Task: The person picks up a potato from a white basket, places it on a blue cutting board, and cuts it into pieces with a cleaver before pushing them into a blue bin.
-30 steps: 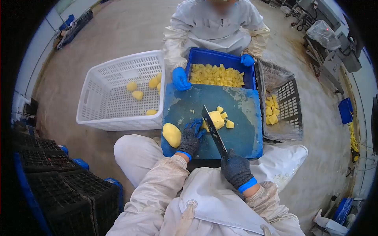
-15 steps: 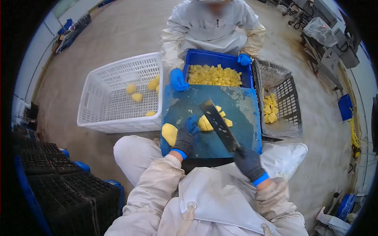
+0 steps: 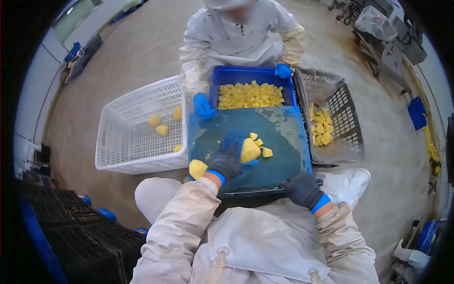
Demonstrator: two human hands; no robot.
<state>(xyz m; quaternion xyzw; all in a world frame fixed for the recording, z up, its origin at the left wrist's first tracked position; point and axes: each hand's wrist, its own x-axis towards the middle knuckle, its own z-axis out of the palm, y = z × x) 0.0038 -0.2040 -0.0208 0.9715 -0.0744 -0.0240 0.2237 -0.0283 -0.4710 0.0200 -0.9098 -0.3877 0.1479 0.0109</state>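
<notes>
My left hand (image 3: 228,158), in a dark glove with blue fingertips, lies with fingers spread on the blue-green cutting board (image 3: 283,142). Its thumb and fingers sit around the left side of a cut potato (image 3: 249,150), with small potato pieces (image 3: 267,152) just to the right. Behind its wrist a whole peeled potato (image 3: 197,169) rests at the board's left edge. My right hand (image 3: 302,190) is closed at the front right edge of the board around the knife's handle (image 3: 320,182); the blade can hardly be made out from this angle.
Across the board sits a person with blue gloves (image 3: 204,106) by a blue bin (image 3: 255,71) of potato cubes. To the left stands a white crate (image 3: 137,163) with several potatoes, to the right a dark lined crate (image 3: 347,109) holding pieces. Black crates (image 3: 80,227) stand lower left.
The knife has come down from over the potato to the board's front right edge with my right hand. My left hand has opened out and moved against the cut potato.
</notes>
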